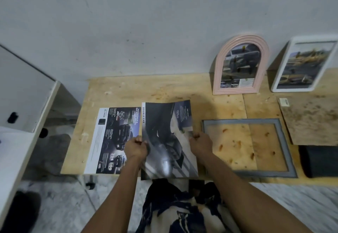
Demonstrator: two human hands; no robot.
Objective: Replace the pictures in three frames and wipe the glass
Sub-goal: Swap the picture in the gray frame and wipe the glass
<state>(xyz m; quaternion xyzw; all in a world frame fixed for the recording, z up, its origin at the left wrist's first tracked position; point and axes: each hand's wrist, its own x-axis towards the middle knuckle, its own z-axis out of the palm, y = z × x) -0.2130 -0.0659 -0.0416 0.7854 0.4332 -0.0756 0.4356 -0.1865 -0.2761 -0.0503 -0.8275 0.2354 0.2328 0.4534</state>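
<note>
Hands at work over a plywood table (pixel 164 86): the left hand (pixel 136 147) and the right hand (pixel 200 144) each pinch an edge of a dark car print (pixel 164 141), fingers closed on the paper, which lifts slightly off the bench between them. Just to the right lies the grey frame (pixel 289 147), flat and open, bare wood showing through it (whether glass sits in it cannot be told). Its mottled backing board (pixel 311 123) rests apart at the far right, partly over a dark cloth-like pad (pixel 321 161). A second printed sheet (pixel 113 139) lies flat beside the left hand. Against the wall stand a pink arched frame (pixel 240 64) and a white frame (pixel 303 64), both upright and both showing pictures. Judging by this layout, two frames appear finished and the third is midway: the print must yet go into the grey frame, the backing must be refitted, and any wiping of its glass seems not yet done.
</note>
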